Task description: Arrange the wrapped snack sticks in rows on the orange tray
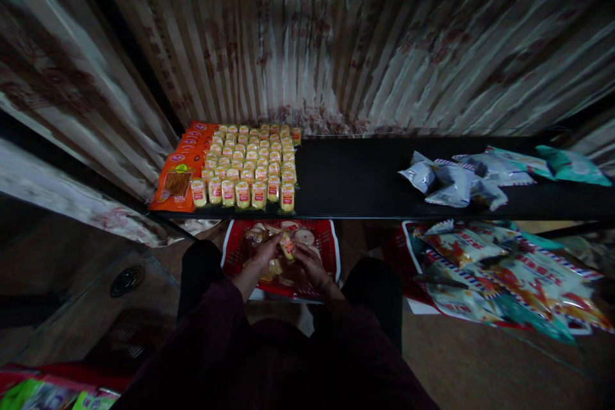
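Over a red basket (231, 245) between my knees, I hold one small yellow wrapped snack pack (287, 246) with a red label. My left hand (263, 257) pinches it from the left, and my right hand (312, 264) grips its right side. In the basket lie more wrapped snacks and round pale packs (304, 237), partly hidden by my hands. On the black shelf (346, 179) just ahead, similar yellow packs (243, 194) stand in tight rows. Left of them is a row of orange snack bags (173, 184).
Silvery bags (454, 182) and teal bags (579, 165) lie at the shelf's right end. Below, a basket piled with chip bags (519, 269) stands by my right knee. Another red basket (62, 375) is at the lower left. Striped plastic sheeting (312, 45) hangs behind the shelf.
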Available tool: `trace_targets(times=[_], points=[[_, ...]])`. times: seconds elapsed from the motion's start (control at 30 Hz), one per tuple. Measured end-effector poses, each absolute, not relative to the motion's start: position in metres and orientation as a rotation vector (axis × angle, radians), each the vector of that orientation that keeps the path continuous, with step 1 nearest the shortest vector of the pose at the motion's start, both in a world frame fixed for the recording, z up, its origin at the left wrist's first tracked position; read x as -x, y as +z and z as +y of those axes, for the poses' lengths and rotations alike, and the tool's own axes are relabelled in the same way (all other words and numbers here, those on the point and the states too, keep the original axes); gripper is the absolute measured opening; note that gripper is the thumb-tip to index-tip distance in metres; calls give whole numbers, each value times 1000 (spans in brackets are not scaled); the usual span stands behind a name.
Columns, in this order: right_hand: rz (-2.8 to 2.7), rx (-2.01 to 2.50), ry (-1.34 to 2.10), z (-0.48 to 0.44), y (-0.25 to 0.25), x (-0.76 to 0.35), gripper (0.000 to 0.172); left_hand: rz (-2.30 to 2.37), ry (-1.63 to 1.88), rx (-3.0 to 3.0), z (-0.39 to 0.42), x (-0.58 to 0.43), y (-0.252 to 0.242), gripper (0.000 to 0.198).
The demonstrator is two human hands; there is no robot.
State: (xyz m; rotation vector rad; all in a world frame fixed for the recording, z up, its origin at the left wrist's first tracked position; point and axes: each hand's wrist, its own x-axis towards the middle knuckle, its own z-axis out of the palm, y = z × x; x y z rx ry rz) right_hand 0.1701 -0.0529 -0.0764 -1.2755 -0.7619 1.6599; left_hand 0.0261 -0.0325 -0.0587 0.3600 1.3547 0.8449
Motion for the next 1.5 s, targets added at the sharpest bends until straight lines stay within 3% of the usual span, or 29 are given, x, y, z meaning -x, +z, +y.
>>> trace_targets(times=[0.73,1.5], points=[[-838,1346,1724,-68,-91,-183,39,1305,787,-359,-72,-12,-68,25],[-618,1266,1659,-66,-83,-197,37,1207,862,-435,-57,-36,-74,49]])
